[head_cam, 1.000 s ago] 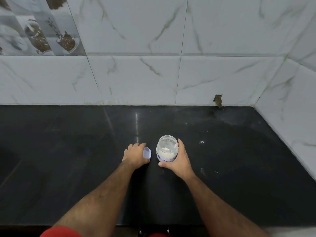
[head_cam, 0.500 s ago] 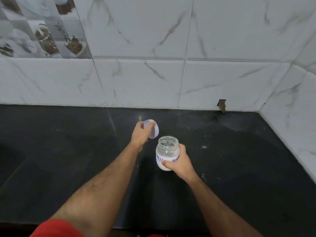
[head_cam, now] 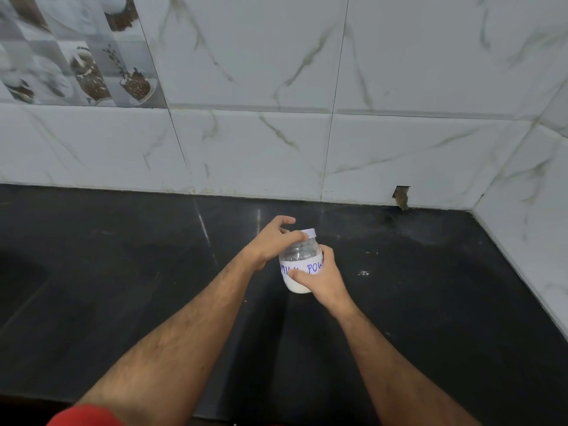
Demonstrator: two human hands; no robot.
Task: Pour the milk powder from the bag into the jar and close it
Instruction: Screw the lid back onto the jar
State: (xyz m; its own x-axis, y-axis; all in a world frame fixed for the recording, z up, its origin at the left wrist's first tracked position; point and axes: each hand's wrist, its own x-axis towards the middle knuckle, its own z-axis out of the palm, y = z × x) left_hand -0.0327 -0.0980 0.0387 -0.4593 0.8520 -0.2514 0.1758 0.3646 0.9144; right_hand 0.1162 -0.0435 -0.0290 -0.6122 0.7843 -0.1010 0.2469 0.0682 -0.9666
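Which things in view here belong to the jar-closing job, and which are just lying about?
In the job: jar of milk powder, held by the right hand; white lid under the left hand.

Lying about: white specks on the counter; chipped wall tile.

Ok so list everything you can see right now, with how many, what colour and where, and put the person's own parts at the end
jar: one, clear with white powder inside and a white handwritten label, near the middle of the counter, held.
lid: one, white, on top of the jar's mouth under the left hand; whether it is screwed tight cannot be told.
powder specks: a few, white, on the counter right of the jar.
counter: one, black, across the lower view.
wall tiles: several, white marbled, behind and at right.
patterned tiles: several, grey and brown, upper left.
left hand: one, on the lid.
right hand: one, around the jar.
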